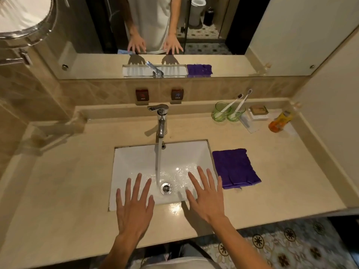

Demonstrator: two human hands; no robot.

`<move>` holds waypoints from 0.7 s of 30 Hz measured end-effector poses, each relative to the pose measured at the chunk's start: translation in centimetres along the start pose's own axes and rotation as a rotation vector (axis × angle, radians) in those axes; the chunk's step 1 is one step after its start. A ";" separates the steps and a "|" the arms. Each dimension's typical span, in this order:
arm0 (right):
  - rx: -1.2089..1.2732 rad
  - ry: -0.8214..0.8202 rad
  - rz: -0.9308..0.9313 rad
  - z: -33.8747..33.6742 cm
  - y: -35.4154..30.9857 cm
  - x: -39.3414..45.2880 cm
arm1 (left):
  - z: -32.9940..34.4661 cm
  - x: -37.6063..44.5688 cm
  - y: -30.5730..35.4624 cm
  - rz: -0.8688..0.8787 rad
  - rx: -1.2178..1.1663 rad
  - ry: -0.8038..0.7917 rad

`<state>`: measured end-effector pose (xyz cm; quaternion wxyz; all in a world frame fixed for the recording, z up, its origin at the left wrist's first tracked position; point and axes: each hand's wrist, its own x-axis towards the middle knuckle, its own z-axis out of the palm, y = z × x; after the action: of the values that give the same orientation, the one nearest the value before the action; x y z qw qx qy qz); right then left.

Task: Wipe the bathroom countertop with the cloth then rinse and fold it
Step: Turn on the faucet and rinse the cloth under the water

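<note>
2 hands, both spread wide, fingers straight, holding nothing: left hand (134,206) and right hand (206,195) hover over the near rim of the sink (136,158). 1 purple cloth (235,168), folded flat on the countertop (58,191), just beside the right hand on its outer side, not touched. 1 faucet (160,119) ahead, between both hands, water running to 1 drain (166,188) between the fingertips. 2 green cups (227,114) with 2 toothbrushes (240,102), 1 orange bottle (279,121), 1 small box (258,113), all far ahead-right of the right hand. 2 wall tags (159,94); text hard to make out. Mirror (213,61) cut off at top.
</note>
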<state>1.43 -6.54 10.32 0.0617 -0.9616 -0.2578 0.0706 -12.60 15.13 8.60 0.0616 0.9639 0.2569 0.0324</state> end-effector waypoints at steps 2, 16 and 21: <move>-0.010 -0.006 0.027 0.1 0.9 -0.2 | 0.2 0.2 0.6 0.020 0.012 -0.020; -0.009 -0.052 0.071 -2.2 15.5 2.8 | 3.3 2.9 13.0 -0.021 -0.020 -0.100; -0.006 -0.107 0.069 -3.4 22.6 4.7 | 4.7 4.7 19.8 -0.027 -0.056 -0.175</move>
<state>17.03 -23.94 9.71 0.0425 -0.9650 -0.2276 0.1232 1.62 -0.02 6.74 0.1110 0.9574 0.2626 -0.0457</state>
